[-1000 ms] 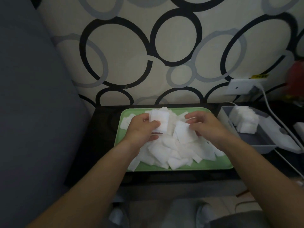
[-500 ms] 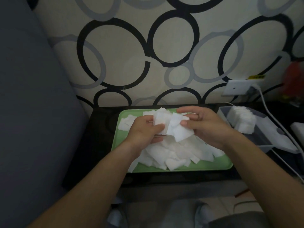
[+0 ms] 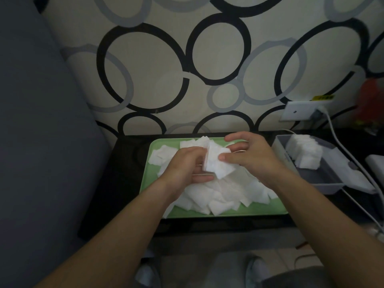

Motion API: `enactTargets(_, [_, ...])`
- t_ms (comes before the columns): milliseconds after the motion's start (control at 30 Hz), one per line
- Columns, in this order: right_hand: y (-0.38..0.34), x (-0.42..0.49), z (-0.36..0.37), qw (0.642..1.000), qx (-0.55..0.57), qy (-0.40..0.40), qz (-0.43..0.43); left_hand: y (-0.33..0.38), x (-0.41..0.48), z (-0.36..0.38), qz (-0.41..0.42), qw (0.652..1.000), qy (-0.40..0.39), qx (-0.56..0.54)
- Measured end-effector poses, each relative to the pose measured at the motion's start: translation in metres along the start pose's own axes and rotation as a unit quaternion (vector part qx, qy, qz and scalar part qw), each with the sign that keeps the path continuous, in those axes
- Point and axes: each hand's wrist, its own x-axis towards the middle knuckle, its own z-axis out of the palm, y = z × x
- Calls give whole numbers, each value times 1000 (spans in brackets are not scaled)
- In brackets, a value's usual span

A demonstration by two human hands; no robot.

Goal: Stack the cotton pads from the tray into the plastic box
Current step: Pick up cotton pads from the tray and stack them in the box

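A green tray (image 3: 268, 208) on a dark table holds a loose heap of white square cotton pads (image 3: 220, 194). Above the heap, my left hand (image 3: 185, 169) grips a small stack of cotton pads (image 3: 216, 163) upright between thumb and fingers. My right hand (image 3: 249, 159) meets it from the right, its thumb pressing a pad against the stack's front face and its fingers curved over the top. To the right stands the grey plastic box (image 3: 320, 179) with a pile of stacked pads (image 3: 305, 152) at its far end.
A dark table (image 3: 124, 183) carries the tray and box. A white wall socket (image 3: 299, 111) with a white cable (image 3: 353, 161) sits behind the box, and a white object (image 3: 376, 165) lies at the far right. A grey sofa (image 3: 41, 142) fills the left side.
My right hand lifted a pad from the heap and brought it leftward onto the stack in my left hand. Both hands now meet at the stack.
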Motion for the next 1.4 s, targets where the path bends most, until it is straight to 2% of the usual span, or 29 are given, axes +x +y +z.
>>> enactTargets(100, [-2,1,5,998,-55,19,-15,-3,1,-1,10,1000,7,2])
enactTargets(200, [-3,1,6,997,-73,4,-19,-7,1,-3,39,999,24,12])
enactTargets(367, [-4,-3,-5,998,-34,-36,-50,-5,4,-6,30,997,73,-9])
enactTargets(467, [-10,-8,-13,997,11,-50,-64,-7,5,-7,51,995,79,42])
enactTargets(567, [-14,-10,-16,996,30,-57,-61,-8,4,-2,70,993,54,82])
enactTargets(767, [-12,-10,-23,999,-5,-27,-37,-8,-1,17,69,994,-11,85])
enactTargets(1100, [-4,-20,-50,997,-52,28,-44,-8,1,53,35,996,-28,75])
enactTargets(1233, [4,-23,-68,983,-143,63,-95,-15,4,73,88,986,-77,116])
enactTargets(1400, [4,-30,-104,975,-192,-16,-111,-26,19,108,170,969,-89,156])
